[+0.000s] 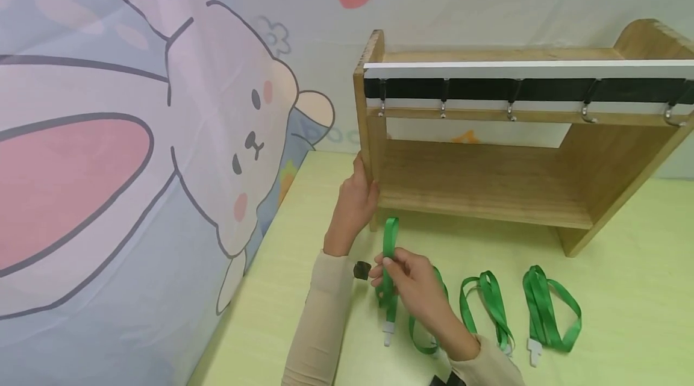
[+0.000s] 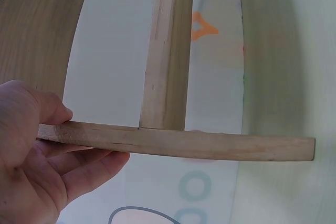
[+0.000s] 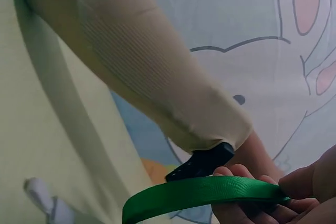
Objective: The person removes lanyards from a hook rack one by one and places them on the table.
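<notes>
My left hand (image 1: 353,202) grips the left side panel (image 1: 370,127) of a wooden shelf. In the left wrist view, the thumb and fingers of that hand (image 2: 31,161) lie on opposite sides of the panel's edge (image 2: 210,144). My right hand (image 1: 420,286) pinches a green lanyard (image 1: 390,238) between thumb and fingers, its loop standing up in front of the shelf. A white clip (image 1: 388,332) hangs at the lanyard's lower end. In the right wrist view, the green strap (image 3: 184,193) curves out from the fingertips.
Several metal hooks (image 1: 510,112) line the shelf's front rail (image 1: 531,91). More green lanyards (image 1: 542,314) with white clips lie on the light green table (image 1: 640,289); one (image 1: 423,347) is partly hidden by my right hand. A rabbit-printed cloth (image 1: 217,133) hangs to the left.
</notes>
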Motion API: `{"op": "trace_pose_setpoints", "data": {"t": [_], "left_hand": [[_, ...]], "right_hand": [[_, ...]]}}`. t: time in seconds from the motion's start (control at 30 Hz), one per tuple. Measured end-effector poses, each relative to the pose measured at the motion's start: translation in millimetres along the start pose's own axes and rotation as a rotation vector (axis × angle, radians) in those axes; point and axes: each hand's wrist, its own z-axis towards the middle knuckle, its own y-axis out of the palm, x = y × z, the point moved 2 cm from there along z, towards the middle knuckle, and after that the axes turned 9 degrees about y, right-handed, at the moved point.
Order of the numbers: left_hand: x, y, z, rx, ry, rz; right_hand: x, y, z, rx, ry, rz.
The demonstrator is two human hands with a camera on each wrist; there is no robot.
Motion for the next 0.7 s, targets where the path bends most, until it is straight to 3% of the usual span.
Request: {"op": "trace_pose_setpoints", "data": {"t": [0.2,0.47,0.7], "left_hand": [[-1.7,1.9,0.8,-0.01,-0.021,-0.017],[-2.4,2.1,1.0,-0.033,-0.031,-0.026],[-2.0,1.9,0.4,-0.026,-0.023,-0.022]], "right_hand": [[15.3,-0.6,-1.9,-0.031,0.067,-0.013],[35.1,6.7,3.9,-0.066,0.095,0.009],[53.5,18.9,6.7,-0.041,0.208,0.057]]}}
